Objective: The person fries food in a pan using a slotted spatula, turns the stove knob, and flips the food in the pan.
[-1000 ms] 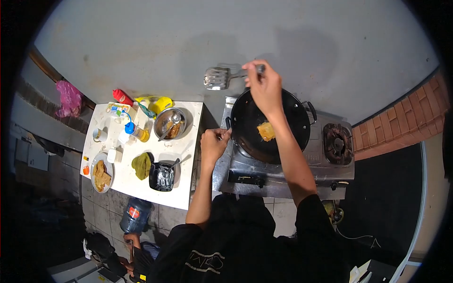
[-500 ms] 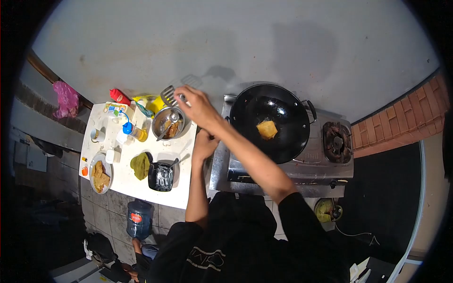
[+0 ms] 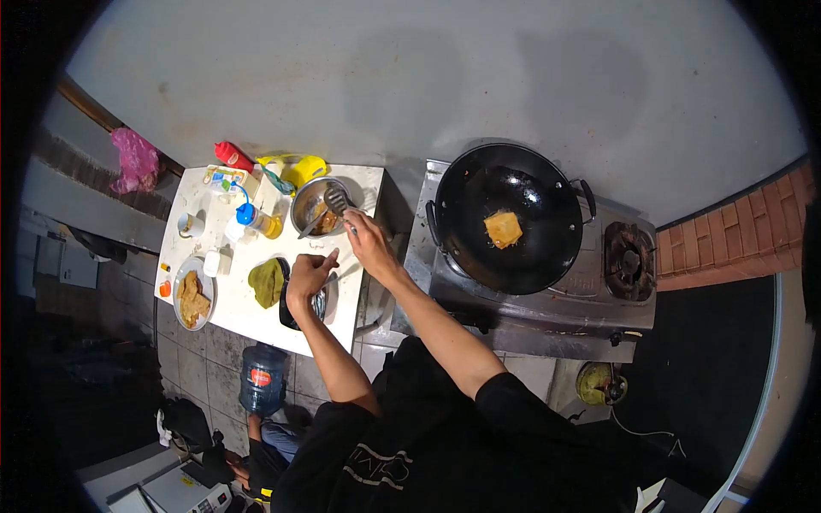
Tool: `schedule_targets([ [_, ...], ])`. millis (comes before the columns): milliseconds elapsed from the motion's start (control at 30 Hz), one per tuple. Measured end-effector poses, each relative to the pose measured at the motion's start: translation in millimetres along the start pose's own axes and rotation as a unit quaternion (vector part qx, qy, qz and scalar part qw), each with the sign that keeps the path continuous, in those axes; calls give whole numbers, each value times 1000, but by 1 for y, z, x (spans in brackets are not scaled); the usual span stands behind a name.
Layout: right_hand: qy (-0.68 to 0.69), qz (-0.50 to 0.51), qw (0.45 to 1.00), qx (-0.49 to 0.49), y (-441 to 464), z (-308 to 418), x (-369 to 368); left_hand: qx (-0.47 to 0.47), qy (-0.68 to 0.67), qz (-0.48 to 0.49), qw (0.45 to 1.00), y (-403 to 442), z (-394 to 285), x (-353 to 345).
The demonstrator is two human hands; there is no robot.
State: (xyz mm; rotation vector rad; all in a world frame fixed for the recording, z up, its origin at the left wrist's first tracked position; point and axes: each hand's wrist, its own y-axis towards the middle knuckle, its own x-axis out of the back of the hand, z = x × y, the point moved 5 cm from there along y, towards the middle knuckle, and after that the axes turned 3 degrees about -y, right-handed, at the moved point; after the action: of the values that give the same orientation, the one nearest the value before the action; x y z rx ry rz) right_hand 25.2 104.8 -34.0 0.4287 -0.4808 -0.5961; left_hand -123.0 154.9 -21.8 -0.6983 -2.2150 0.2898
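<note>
My right hand [image 3: 369, 244] is wrapped round the handle of a slotted spatula [image 3: 337, 201], whose head is over the right rim of the steel bowl [image 3: 299, 205]. Food and a spoon lie in that bowl. My left hand [image 3: 310, 278] is above the black square dish [image 3: 287, 318], partly covering it; its fingers are partly spread, with nothing visible in them. A folded green cloth [image 3: 266, 283] lies beside the dish. In the black wok [image 3: 534, 256] on the stove sits a golden square piece of food [image 3: 503, 229].
The white table [image 3: 248, 329] also bears a plate of fried food [image 3: 194, 299], an oil bottle [image 3: 261, 221], a red bottle [image 3: 233, 156] and a cup [image 3: 190, 226]. A bare burner [image 3: 630, 261] is right of the wok. Another person's arm [image 3: 255, 427] is near a water jug [image 3: 262, 380].
From over the wok, my right hand has carried the spatula left to the steel bowl. My left hand has left the wok handle and moved over the black dish.
</note>
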Motion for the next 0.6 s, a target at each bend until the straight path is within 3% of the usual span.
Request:
schedule_targets([
  [333,-7,-6,1000,18,-8,-10,4,-88,-83,-43,992,-25,-38,9],
  [533,12,-33,999,29,-11,-8,11,-81,-71,-1,994,-32,-50,3],
  [600,33,-74,997,15,-12,1,22,-133,-127,-9,983,-37,-57,-3],
])
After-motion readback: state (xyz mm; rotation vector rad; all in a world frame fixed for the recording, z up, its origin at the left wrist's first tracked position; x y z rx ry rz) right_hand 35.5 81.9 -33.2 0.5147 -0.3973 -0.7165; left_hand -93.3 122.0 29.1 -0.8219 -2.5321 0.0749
